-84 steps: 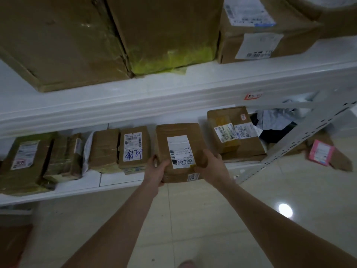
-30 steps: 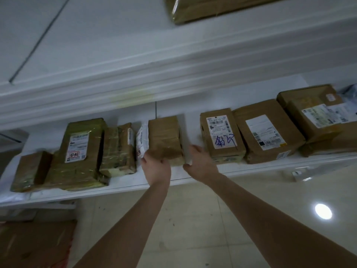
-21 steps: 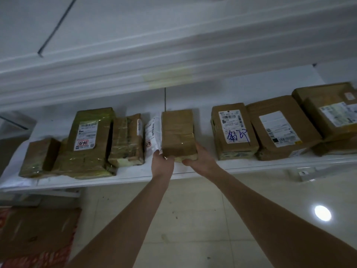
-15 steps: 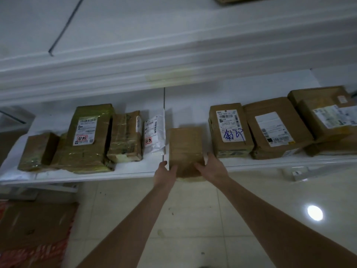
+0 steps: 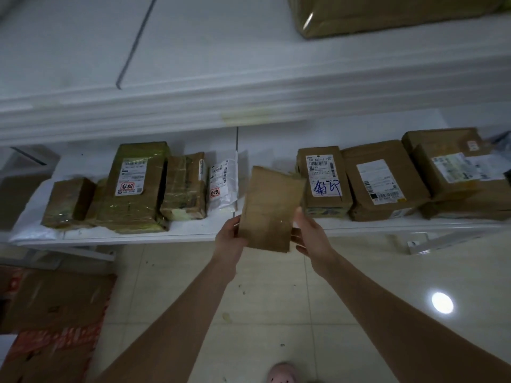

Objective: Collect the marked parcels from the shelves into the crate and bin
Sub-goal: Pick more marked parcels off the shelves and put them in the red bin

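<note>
Head view: parcel now off shelf, between fingers of left hand, right hand.

both hands gripping brown parcel, shelf

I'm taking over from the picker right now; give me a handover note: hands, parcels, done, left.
Left hand grips the brown parcel at its lower left edge; right hand holds its lower right edge.
The parcel is in the air before the lower shelf, with no label on the side shown.
On the shelf: white bag to its left, box with blue writing to its right.
Done: this parcel is off the shelf.
Left: put it away; crate and bin are not in view.
</note>
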Tool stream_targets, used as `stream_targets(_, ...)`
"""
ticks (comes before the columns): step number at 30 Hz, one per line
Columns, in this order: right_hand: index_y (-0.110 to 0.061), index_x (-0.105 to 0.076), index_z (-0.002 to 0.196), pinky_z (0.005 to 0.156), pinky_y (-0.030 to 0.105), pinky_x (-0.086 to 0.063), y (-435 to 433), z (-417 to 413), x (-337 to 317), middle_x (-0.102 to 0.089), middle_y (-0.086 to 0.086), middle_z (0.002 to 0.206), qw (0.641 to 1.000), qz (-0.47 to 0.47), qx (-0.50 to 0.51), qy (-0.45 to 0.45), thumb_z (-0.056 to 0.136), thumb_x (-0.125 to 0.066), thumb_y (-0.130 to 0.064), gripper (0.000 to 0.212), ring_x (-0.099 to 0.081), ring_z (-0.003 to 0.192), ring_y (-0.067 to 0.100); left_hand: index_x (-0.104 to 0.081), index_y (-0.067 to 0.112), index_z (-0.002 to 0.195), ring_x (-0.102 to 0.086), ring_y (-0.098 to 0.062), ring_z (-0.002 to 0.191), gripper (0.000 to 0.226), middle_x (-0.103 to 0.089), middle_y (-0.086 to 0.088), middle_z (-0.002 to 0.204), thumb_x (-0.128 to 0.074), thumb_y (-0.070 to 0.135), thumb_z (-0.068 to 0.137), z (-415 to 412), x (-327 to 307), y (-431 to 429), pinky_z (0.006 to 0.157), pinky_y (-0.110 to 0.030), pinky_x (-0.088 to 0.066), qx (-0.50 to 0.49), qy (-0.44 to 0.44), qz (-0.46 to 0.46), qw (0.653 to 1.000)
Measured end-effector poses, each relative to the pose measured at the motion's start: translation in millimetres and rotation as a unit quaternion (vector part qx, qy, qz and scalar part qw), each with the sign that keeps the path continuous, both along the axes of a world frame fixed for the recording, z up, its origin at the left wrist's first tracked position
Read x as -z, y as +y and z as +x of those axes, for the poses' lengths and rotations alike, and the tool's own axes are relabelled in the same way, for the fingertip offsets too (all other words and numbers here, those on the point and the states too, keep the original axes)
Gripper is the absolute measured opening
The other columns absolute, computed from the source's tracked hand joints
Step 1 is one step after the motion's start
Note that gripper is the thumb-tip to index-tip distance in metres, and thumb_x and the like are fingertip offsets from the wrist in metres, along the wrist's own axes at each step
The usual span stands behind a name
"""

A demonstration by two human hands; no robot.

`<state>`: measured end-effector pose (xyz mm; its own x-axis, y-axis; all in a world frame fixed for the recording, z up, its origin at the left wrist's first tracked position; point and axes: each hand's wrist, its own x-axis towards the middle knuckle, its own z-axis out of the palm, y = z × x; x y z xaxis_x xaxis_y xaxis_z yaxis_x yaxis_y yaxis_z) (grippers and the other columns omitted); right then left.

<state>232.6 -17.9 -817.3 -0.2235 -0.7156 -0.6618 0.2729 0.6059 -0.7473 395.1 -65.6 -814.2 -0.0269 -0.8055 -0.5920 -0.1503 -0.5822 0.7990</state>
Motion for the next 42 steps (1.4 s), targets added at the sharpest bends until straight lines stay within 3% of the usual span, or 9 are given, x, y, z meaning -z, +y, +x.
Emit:
stream_targets(5, -0.028, -0.031, 0.148, 0.108, 0.049, -0.036, 12.2, -17.5, -29.4, -0.049, 0.020, 0.139, 0.991, 0.017, 0.028, -0.128, 0.069, -0.031, -0.083, 0.096, -0.051, 0.122, 0.040, -0.066, 0.021, 0.101, -0.058, -0.016, 0.093, 0.059, -0.066, 0.006, 0.098, -0.040, -0.025, 0.074, -4.8, -31.8, 8.2, 0.075, -0.020, -0.052, 0.001, -0.021, -0.049, 0.999)
stream_targets(8, -0.029, -0.040, 0.144, 0.106, 0.048, -0.037, 16.8, -27.5, -45.1, -0.051, 0.017, 0.137, 0.985, 0.037, 0.032, -0.163, 0.070, -0.027, -0.087, 0.095, -0.050, 0.122, 0.043, -0.067, 0.027, 0.093, -0.058, -0.022, 0.105, 0.056, -0.064, 0.014, 0.097, -0.045, -0.023, 0.078, -6.6, -49.2, 15.0, 0.097, -0.037, -0.048, -0.009, -0.021, -0.050, 0.998)
stream_targets(13, -0.017, -0.060, 0.124, 0.102, 0.048, -0.043, 21.7, -41.9, -65.5, -0.063, 0.009, 0.122, 0.982, 0.057, 0.040, -0.173, 0.076, -0.043, -0.081, 0.082, -0.058, 0.112, 0.037, -0.066, 0.027, 0.096, -0.058, -0.020, 0.107, 0.049, -0.064, 0.003, 0.110, -0.048, -0.017, 0.083, -11.2, -66.4, 26.4, 0.097, -0.036, -0.048, 0.007, -0.021, -0.053, 0.998)
stream_targets(17, -0.018, -0.062, 0.114, 0.098, 0.045, -0.045, 24.9, -43.9, -82.4, -0.067, 0.007, 0.114, 0.984, 0.055, 0.014, -0.167, 0.086, -0.053, -0.058, 0.050, -0.061, 0.108, 0.033, -0.065, 0.020, 0.098, -0.055, -0.007, 0.087, 0.028, -0.062, 0.002, 0.103, -0.044, 0.004, 0.091, -17.8, -85.3, 28.7, 0.085, -0.030, -0.035, -0.009, -0.005, 0.005, 1.000)
stream_targets(20, -0.023, -0.060, 0.118, 0.093, 0.044, -0.046, 28.7, -43.8, -84.9, -0.066, 0.005, 0.115, 0.984, 0.028, 0.010, -0.176, 0.091, -0.054, -0.032, 0.029, -0.062, 0.107, 0.030, -0.063, 0.023, 0.099, -0.052, -0.010, 0.102, 0.028, -0.059, 0.005, 0.110, -0.043, 0.043, 0.097, -15.3, -90.6, 22.2, 0.101, -0.039, -0.031, -0.003, 0.026, 0.060, 0.998)
stream_targets(28, -0.029, -0.056, 0.129, 0.093, 0.042, -0.048, 35.0, -44.5, -88.7, -0.056, -0.003, 0.131, 0.994, -0.040, -0.035, -0.095, 0.084, -0.043, 0.017, 0.066, -0.060, 0.107, 0.024, -0.061, 0.030, 0.120, -0.046, -0.023, 0.129, 0.056, -0.054, -0.002, 0.135, -0.051, 0.068, 0.081, -5.1, -92.9, 16.1, 0.111, -0.051, -0.029, 0.049, 0.069, 0.112, 0.990)
stream_targets(34, -0.022, -0.064, 0.116, 0.099, 0.046, -0.047, 36.9, -51.0, -90.5, -0.066, 0.002, 0.119, 0.991, 0.006, 0.023, -0.133, 0.093, -0.057, -0.023, 0.024, -0.061, 0.108, 0.034, -0.064, 0.027, 0.110, -0.057, -0.021, 0.115, 0.031, -0.065, -0.003, 0.119, -0.059, 0.046, 0.086, -5.8, -95.9, 21.4, 0.105, -0.051, -0.039, 0.054, 0.101, 0.133, 0.984)
stream_targets(36, -0.023, -0.061, 0.119, 0.100, 0.048, -0.046, 38.2, -53.2, -87.5, -0.067, 0.001, 0.118, 0.990, 0.010, 0.020, -0.136, 0.088, -0.063, -0.042, 0.037, -0.062, 0.109, 0.034, -0.065, 0.026, 0.105, -0.058, -0.023, 0.113, 0.022, -0.065, -0.003, 0.113, -0.058, 0.039, 0.088, -6.9, -96.6, 23.6, 0.102, -0.048, -0.043, 0.052, 0.112, 0.133, 0.983)
stream_targets(42, -0.022, -0.060, 0.118, 0.094, 0.048, -0.050, 36.9, -50.7, -86.2, -0.057, 0.010, 0.126, 0.989, 0.024, 0.012, -0.146, 0.080, -0.074, -0.030, 0.041, -0.059, 0.111, 0.033, -0.062, 0.029, 0.112, -0.054, -0.026, 0.119, 0.031, -0.060, -0.002, 0.126, -0.061, 0.046, 0.085, -12.3, -95.5, 27.1, 0.101, -0.050, -0.042, 0.028, 0.127, 0.124, 0.984)
